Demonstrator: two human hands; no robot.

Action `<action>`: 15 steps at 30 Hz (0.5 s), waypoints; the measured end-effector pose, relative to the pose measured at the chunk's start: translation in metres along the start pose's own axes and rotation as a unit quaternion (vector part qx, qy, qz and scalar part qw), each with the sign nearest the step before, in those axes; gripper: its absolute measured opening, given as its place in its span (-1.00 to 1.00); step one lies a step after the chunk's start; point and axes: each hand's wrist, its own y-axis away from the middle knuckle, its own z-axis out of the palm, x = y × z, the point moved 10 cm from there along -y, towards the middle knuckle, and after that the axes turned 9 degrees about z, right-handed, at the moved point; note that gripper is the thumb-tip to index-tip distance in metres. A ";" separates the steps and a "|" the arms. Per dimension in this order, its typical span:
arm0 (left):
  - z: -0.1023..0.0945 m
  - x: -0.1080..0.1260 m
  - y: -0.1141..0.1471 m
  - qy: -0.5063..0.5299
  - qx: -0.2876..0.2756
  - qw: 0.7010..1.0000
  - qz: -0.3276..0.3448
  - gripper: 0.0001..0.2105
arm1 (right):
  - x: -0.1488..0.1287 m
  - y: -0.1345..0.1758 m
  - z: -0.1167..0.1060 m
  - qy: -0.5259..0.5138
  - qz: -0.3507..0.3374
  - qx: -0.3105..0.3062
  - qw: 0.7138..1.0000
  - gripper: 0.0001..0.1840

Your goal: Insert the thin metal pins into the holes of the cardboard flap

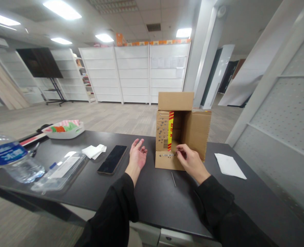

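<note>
An open cardboard box [199,128] stands on the dark table with its opening facing me. Small round silvery pieces dot its left flap, and a row of them runs along the lower flap [167,164]. My right hand [190,159] is at that lower flap, thumb and fingertips pinched together at the row's right end; whatever they hold is too small to make out. Palm up, my left hand [138,154] rests above the table left of the box, fingers loosely curled apart and holding nothing. A thin metal rod [173,179] lies in front of the box.
Left of my hands lie a phone [112,159], a crumpled tissue [94,151], a clear plastic case [61,173] and a water bottle [11,156]. A white basket [64,133] sits at the back left. Folded white paper [230,166] lies right of the box.
</note>
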 end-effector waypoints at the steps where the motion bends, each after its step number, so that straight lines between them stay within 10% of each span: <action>1: 0.000 0.000 0.000 0.000 0.000 1.000 0.000 -0.66 | 0.000 0.000 0.000 0.003 0.000 -0.001 1.000 -0.81; 15: 0.000 -0.001 0.000 0.001 0.000 1.000 -0.004 -0.66 | -0.006 0.001 0.003 0.013 -0.026 -0.009 1.000 -0.83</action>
